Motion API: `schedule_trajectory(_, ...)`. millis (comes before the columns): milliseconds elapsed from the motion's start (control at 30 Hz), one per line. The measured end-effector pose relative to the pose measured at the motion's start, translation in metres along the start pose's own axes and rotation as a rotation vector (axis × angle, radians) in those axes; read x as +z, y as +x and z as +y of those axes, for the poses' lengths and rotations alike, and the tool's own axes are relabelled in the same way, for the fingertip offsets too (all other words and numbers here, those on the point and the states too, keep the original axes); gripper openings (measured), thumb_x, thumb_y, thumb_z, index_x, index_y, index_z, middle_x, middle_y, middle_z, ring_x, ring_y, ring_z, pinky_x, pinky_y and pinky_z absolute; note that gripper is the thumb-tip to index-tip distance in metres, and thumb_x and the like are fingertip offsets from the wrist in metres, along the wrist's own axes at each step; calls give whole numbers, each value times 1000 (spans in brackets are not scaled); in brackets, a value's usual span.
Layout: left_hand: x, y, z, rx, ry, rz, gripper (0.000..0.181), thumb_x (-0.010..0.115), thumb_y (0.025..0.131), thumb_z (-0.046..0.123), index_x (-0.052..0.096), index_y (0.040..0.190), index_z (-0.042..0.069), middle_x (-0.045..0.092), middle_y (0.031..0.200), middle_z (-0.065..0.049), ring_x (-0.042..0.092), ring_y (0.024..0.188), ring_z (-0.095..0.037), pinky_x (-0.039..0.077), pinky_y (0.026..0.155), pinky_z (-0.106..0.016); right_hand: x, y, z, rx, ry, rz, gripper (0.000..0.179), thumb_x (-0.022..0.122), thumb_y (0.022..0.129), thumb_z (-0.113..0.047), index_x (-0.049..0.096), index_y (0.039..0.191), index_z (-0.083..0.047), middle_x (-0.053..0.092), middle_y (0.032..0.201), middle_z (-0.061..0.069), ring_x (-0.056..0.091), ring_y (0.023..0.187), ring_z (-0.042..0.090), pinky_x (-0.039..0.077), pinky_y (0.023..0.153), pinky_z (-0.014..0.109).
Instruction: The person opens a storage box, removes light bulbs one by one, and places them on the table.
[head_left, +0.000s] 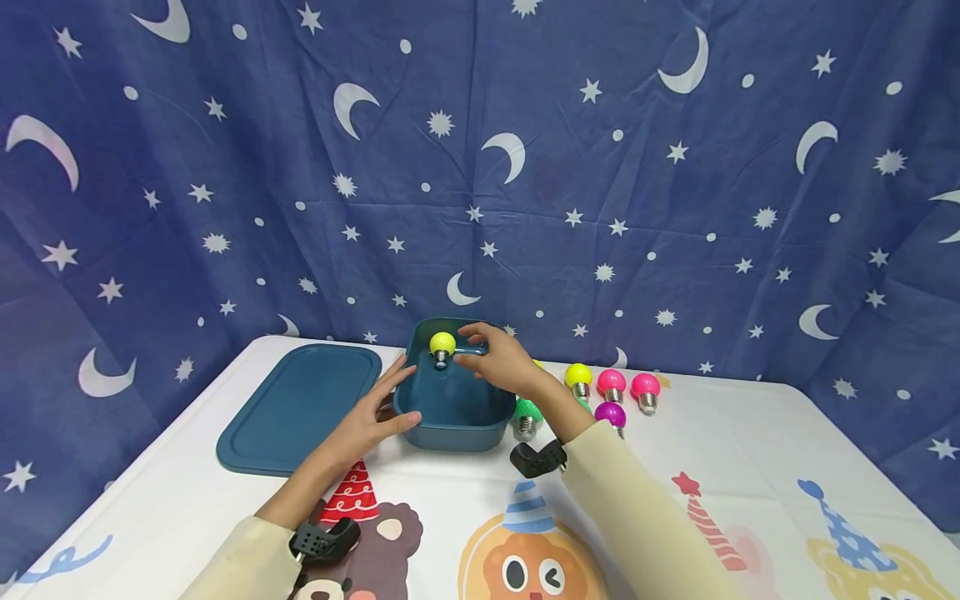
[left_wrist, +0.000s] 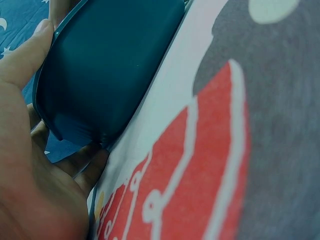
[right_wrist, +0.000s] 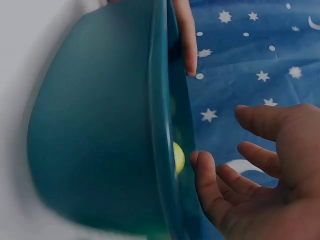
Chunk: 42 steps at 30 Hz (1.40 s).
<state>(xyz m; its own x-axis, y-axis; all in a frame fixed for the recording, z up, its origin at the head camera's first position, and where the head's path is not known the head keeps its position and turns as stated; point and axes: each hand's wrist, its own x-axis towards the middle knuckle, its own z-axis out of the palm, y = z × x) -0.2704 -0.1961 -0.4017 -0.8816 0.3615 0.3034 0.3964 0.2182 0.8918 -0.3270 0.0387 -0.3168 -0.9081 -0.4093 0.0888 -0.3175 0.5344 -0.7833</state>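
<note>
A dark teal box (head_left: 453, 437) stands on the table with a yellow light bulb (head_left: 442, 343) inside it, toward the far left. My left hand (head_left: 367, 429) rests against the box's left side, thumb and fingers spread. In the left wrist view its thumb (left_wrist: 35, 52) lies by the rim and other fingers touch low on the wall. Over the box's far right part hovers my right hand (head_left: 491, 358), its fingers loosely bent. The right wrist view shows nothing between those fingers (right_wrist: 207, 182); the bulb (right_wrist: 178, 158) peeks past the rim there.
A flat teal lid (head_left: 300, 408) lies left of the box. Right of it are a green bulb (head_left: 527, 415), a yellow bulb (head_left: 578, 377), two pink bulbs (head_left: 611, 382) and a purple bulb (head_left: 611, 414), some partly hidden. A blue curtain (head_left: 555, 275) hangs behind.
</note>
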Motion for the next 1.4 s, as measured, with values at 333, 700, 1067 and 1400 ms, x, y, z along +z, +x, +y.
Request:
schedule_trajectory(333, 0, 0, -1, 6, -6, -2, 69, 64, 93, 20, 28, 151, 12, 3, 160, -4, 25, 137, -45, 29, 106, -57, 26, 28, 1, 110, 118, -31, 54, 62, 94, -19, 42, 142, -6, 40, 142, 20, 59, 110, 32, 52, 86, 39)
schedule_trajectory(700, -1, -1, -1, 6, 1, -4, 71, 65, 92, 22, 27, 152, 12, 4, 160, -2, 27, 137, -43, 31, 105, -55, 45, 42, 9, 128, 6, 13, 61, 66, 91, -20, 40, 145, -9, 36, 145, 17, 50, 117, 33, 45, 95, 48)
schedule_trajectory(1067, -1, 1, -2, 19, 9, 7, 70, 65, 92, 21, 30, 151, 11, 6, 160, -4, 29, 136, -43, 31, 105, -54, 53, 46, 13, 119, -67, 25, 69, 69, 88, -18, 36, 148, -14, 19, 155, 13, 22, 140, 36, 29, 106, 55)
schedule_trajectory(1400, -1, 1, -1, 26, 0, 3, 69, 66, 91, 22, 30, 151, 12, 6, 160, -5, 29, 136, -43, 32, 104, -55, 53, 53, 15, 102, -101, -16, 73, 69, 88, -15, 33, 151, -20, 17, 156, 10, 22, 140, 35, 27, 107, 57)
